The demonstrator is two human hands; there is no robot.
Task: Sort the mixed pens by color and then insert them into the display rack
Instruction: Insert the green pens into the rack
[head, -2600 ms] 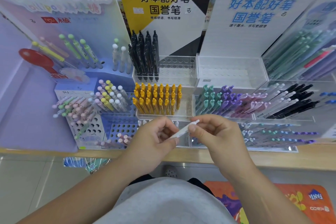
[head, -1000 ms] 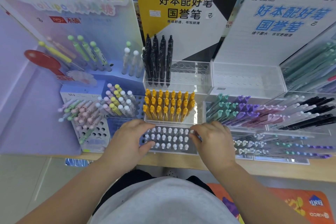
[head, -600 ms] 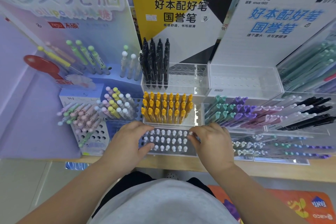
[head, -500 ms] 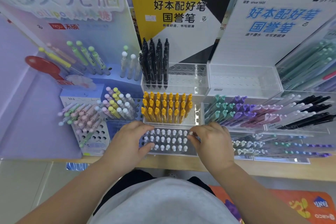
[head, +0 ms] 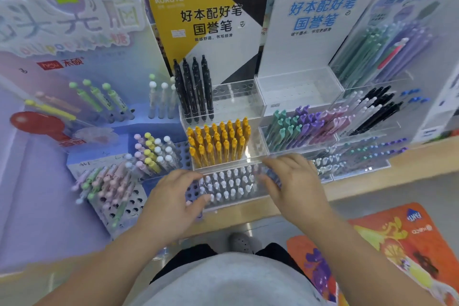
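Tiered Kokuyo display rack (head: 236,104) stands at the wooden shelf's (head: 360,181) front edge. Left hand (head: 173,201) and right hand (head: 293,186) curl round the ends of its front tier (head: 236,202), full of white-capped pens (head: 229,181). They seem to be seating it; next, square it up.

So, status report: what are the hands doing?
Left hand grips left end of white-pen tray. Right hand at right end, grip blurred. Yellow pens close behind.

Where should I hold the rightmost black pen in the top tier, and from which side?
Pinch the black pen by its free upper half, coming from the right and above. It stands upright with its lower end in the clear rack. Its neighbours crowd its left, and the holes on its right are empty.
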